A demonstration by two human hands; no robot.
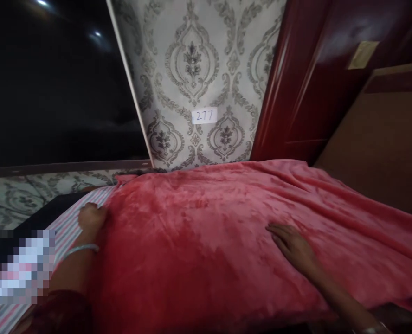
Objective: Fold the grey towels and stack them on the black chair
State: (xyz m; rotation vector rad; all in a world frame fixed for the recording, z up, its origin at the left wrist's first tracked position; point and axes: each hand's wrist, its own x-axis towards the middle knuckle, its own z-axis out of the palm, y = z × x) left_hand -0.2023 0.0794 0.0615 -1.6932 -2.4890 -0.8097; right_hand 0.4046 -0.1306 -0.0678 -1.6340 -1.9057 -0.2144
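Note:
A plush red blanket (199, 241) is spread wide before me, smooth in the middle and rippled into long folds on the right. At its left edge my left hand (92, 217) is closed, its curled fingers pinching the border of the blanket; the fingertips are partly hidden. Under that edge a striped cloth (72, 218) in white, pink and grey sticks out. My right hand (289, 241) lies flat on the right half of the blanket, fingers stretched out and holding nothing.
A large black screen (60, 93) stands at the back left, beside patterned wallpaper (192, 55) with a paper label (204, 115) reading 277. To the right are a dark red glossy door or panel (296, 83) and a brown board (383, 144).

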